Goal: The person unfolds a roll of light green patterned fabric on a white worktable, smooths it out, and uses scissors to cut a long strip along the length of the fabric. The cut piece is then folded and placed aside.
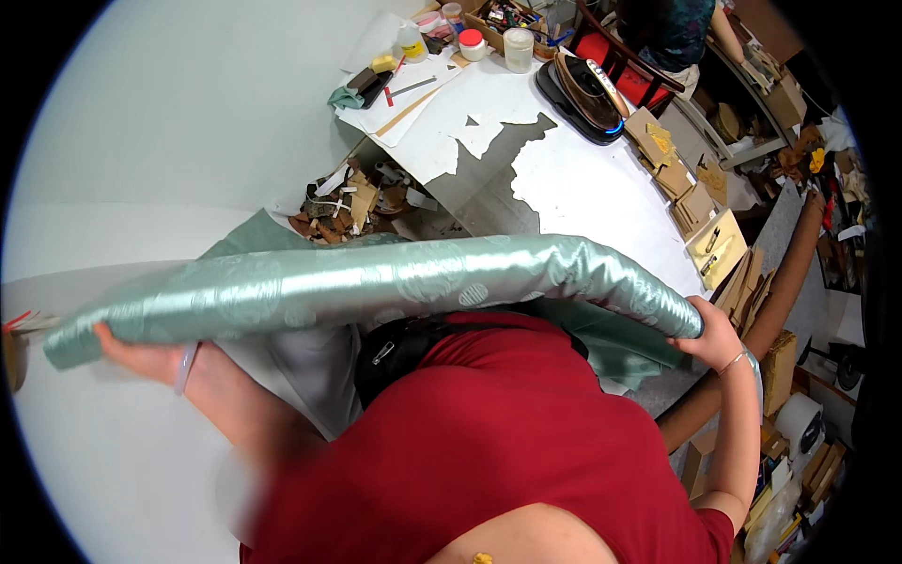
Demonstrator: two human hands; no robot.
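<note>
A long roll of shiny pale green patterned fabric (pixel 376 280) stretches across in front of my body, bending downward toward its right end. My left hand (pixel 141 362) supports it from below near the left end, with the fingers partly hidden behind the cloth. At the right end, my right hand (pixel 711 336) is wrapped round the roll. Loose green cloth (pixel 615 343) hangs below and behind it on the right, and another flap of it (pixel 258 235) sticks up behind on the left.
Beyond the roll stands a white-topped worktable (pixel 583 188) with a torn covering. An iron (pixel 587 94) rests on its far right, near stacked cardboard pieces (pixel 672 174). Jars, including a red-lidded one (pixel 472 44), stand at the back. Scraps (pixel 352 202) fill a bin. Another person (pixel 672 38) sits beyond.
</note>
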